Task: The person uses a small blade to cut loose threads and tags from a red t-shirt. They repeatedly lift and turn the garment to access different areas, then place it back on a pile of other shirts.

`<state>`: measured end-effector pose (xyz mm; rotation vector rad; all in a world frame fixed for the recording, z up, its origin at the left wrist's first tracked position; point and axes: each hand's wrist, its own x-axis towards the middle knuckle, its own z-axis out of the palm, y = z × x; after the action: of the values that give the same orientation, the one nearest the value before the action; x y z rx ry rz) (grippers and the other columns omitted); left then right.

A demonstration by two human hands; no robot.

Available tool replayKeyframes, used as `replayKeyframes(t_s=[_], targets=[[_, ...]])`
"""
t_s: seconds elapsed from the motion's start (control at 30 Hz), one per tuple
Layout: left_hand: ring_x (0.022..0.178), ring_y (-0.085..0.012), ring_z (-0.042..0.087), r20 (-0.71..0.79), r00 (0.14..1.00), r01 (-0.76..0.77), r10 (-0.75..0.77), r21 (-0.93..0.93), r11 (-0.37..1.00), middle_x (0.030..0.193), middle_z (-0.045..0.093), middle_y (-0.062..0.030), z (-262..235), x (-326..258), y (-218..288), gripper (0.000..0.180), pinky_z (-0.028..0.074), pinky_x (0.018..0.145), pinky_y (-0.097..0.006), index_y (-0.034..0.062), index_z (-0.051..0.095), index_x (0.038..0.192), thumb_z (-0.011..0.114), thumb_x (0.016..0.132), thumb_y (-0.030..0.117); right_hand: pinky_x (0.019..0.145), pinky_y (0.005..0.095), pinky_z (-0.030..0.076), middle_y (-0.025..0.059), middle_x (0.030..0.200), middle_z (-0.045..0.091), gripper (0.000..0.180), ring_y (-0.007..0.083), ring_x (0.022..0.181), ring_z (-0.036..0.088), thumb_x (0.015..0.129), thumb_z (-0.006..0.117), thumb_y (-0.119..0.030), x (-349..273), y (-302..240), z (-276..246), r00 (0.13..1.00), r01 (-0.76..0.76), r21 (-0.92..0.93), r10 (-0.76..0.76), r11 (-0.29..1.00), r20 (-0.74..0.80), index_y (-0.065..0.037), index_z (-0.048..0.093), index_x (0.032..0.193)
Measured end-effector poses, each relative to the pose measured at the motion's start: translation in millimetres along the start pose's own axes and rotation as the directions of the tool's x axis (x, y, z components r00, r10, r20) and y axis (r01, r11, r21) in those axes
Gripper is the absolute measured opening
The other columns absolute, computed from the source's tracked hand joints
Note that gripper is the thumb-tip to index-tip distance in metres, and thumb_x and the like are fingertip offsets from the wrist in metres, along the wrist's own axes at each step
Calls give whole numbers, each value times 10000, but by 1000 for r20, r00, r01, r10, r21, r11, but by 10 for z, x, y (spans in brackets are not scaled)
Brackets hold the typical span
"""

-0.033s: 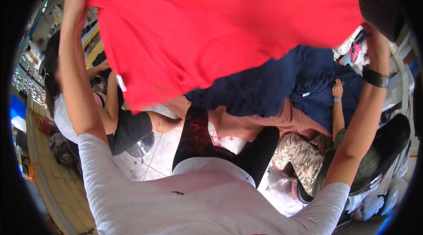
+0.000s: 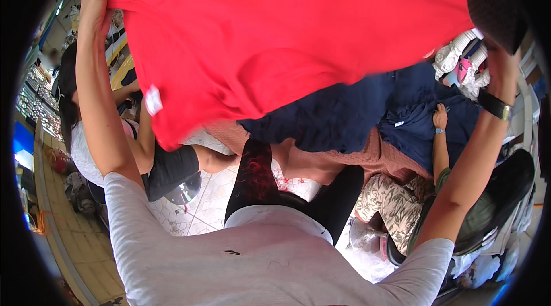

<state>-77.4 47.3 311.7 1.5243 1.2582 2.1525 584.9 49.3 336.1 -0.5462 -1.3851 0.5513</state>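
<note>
A large red knit garment [image 2: 298,25] is stretched up in front of me, its lower edge hanging loose. My left hand [image 2: 96,2] grips its upper left edge, thumb on the near side. At the far right my right hand [image 2: 501,62] is raised at the garment's other side, holding it up. A dark textured piece [image 2: 496,2] there covers most of its fingers. Near the garment's lower left corner hangs a small white label [image 2: 153,100]. Below and behind the red cloth lie dark navy garments [image 2: 327,117] on a brown cloth [image 2: 310,162].
At the right, another person's hand [image 2: 439,117] rests on the navy cloth. A second person [image 2: 143,151] sits at the left beside my forearm. White thread cones [image 2: 453,53] stand behind my right wrist. White plastic bags [image 2: 479,271] lie at the lower right.
The red garment's loose lower edge has swung slightly up and left, its white label with it. My right hand has moved a little outward and down. My left hand has shifted slightly left.
</note>
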Motion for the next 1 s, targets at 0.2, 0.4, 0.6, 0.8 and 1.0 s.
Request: replayKeyframes(t_s=[0.2, 0.4, 0.6, 0.8, 1.0], targets=[[1014, -79, 636, 234, 971, 58, -47, -40, 998, 1124, 703, 9, -327, 630, -730, 348, 503, 883, -298, 88, 718, 1183, 737, 937, 333, 540, 202, 296, -75, 786, 588, 162, 5, 559, 411, 947, 725, -208, -241, 89, 388, 980, 14, -267, -66, 964, -186, -79, 731, 1045], [1016, -178, 642, 238, 966, -40, 104, -260, 965, 1064, 678, -45, 37, 550, -372, 346, 504, 910, -326, 56, 608, 1284, 663, 963, 172, 586, 195, 410, -12, 899, 659, 257, 35, 667, 567, 939, 737, -195, -163, 172, 59, 996, 0, -366, -31, 931, -79, -57, 681, 1148], [1008, -156, 677, 344, 919, -163, 190, -106, 981, 1134, 712, -95, 368, 210, -72, 313, 535, 908, -291, 6, 633, 1244, 691, 951, 98, 903, 276, 551, 76, 1236, 681, 426, 139, 1070, 680, 965, 696, -198, -220, -36, 299, 985, -26, -383, -43, 923, -170, -74, 617, 1365], [865, -97, 666, 308, 900, -355, 309, 107, 929, 964, 730, -39, 466, 291, -233, 179, 528, 789, -240, 16, 679, 1104, 707, 934, 65, 974, 299, 530, 98, 1309, 652, 386, 148, 1169, 640, 989, 651, -200, -243, -34, 323, 984, -45, -500, -49, 865, -174, -82, 638, 1356], [726, -29, 575, 300, 905, -366, 302, 186, 912, 828, 668, 43, 656, 163, -113, 92, 431, 664, -193, 66, 683, 968, 734, 922, 127, 1051, 310, 478, 92, 1316, 651, 368, 152, 1213, 605, 992, 644, -230, 122, 117, -503, 993, 37, -525, -92, 850, -80, -89, 660, 1331]])
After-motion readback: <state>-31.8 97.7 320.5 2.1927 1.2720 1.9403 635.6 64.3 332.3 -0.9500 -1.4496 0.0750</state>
